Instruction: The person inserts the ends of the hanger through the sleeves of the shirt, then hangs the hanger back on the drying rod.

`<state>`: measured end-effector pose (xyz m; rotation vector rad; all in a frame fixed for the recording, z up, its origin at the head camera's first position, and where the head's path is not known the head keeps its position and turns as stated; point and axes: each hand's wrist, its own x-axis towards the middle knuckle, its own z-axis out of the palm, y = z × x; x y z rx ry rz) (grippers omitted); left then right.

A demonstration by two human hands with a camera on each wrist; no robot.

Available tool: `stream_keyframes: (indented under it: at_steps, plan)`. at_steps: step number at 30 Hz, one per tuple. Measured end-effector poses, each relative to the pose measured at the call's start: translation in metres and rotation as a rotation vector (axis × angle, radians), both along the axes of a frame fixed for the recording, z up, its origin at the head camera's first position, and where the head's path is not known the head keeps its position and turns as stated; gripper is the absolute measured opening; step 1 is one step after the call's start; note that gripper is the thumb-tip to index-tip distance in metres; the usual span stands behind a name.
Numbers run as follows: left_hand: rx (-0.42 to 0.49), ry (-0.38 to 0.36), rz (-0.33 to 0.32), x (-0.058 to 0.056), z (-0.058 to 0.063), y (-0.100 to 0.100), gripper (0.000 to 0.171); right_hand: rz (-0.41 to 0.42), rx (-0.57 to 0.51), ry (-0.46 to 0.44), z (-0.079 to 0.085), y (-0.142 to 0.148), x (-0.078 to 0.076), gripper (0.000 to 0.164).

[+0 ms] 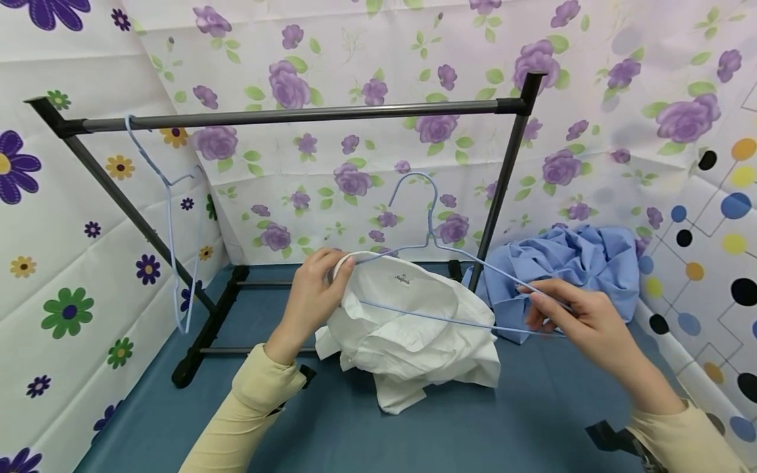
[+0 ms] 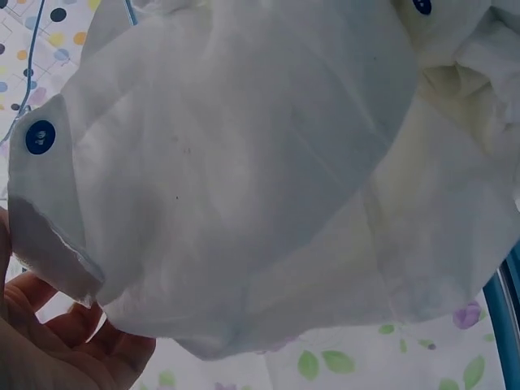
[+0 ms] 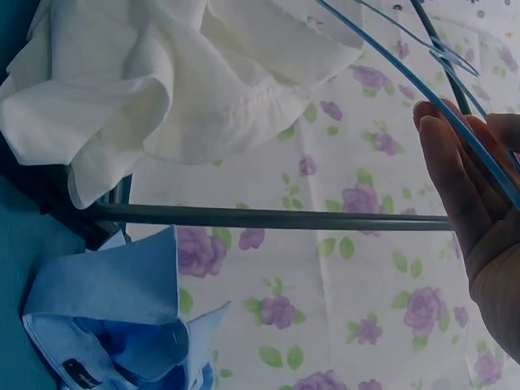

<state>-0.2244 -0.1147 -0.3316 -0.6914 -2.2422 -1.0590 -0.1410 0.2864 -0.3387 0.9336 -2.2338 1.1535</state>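
Observation:
A white shirt (image 1: 408,355) hangs bunched over the table, its neck opening facing up with a small dark label inside. My left hand (image 1: 313,295) pinches the edge of that opening at its left side. A thin blue hanger (image 1: 430,213) stands hook-up, and its left end reaches into the neck opening. With thumb and fingers, my right hand (image 1: 582,318) holds the hanger near its right end, outside the shirt. In the left wrist view, the shirt's dark blue button (image 2: 40,137) shows above my fingers. The right wrist view shows my right hand (image 3: 479,187) on the hanger.
A dark metal rack (image 1: 301,117) stands behind the shirt, with another blue hanger (image 1: 171,230) on its left end. A crumpled blue shirt (image 1: 568,263) lies at the back right of the blue-grey table (image 1: 532,420). Patterned sheets surround the table.

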Motion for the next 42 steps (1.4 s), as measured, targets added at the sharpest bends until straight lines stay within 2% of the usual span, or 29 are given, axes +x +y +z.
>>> stream_keyframes:
  at_steps: [7, 16, 19, 26, 30, 37, 42]
  plan:
    - [0.006, 0.011, -0.010, 0.000, 0.005, 0.005, 0.027, -0.005, -0.021, 0.015, -0.006, -0.003, -0.001, 0.033]
    - [0.021, 0.014, -0.020, 0.004, 0.012, 0.007, 0.027, 0.009, -0.031, -0.020, -0.007, -0.014, -0.002, 0.032]
    - [0.022, 0.013, -0.022, 0.005, 0.013, 0.007, 0.027, 0.001, -0.032, 0.005, -0.009, -0.018, -0.003, 0.033]
    - [0.043, 0.035, -0.054, 0.003, 0.020, 0.023, 0.027, -0.047, -0.004, 0.078, -0.010, -0.018, -0.003, 0.035]
    - [0.056, 0.058, -0.070, 0.003, 0.026, 0.031, 0.026, -0.043, -0.017, 0.107, -0.013, -0.022, -0.006, 0.038]
    - [0.067, 0.074, -0.070, 0.004, 0.034, 0.040, 0.025, -0.046, -0.045, 0.102, -0.018, -0.029, -0.007, 0.036]
    - [0.078, 0.114, -0.081, 0.005, 0.041, 0.047, 0.024, -0.040, -0.063, 0.094, -0.017, -0.036, -0.008, 0.034]
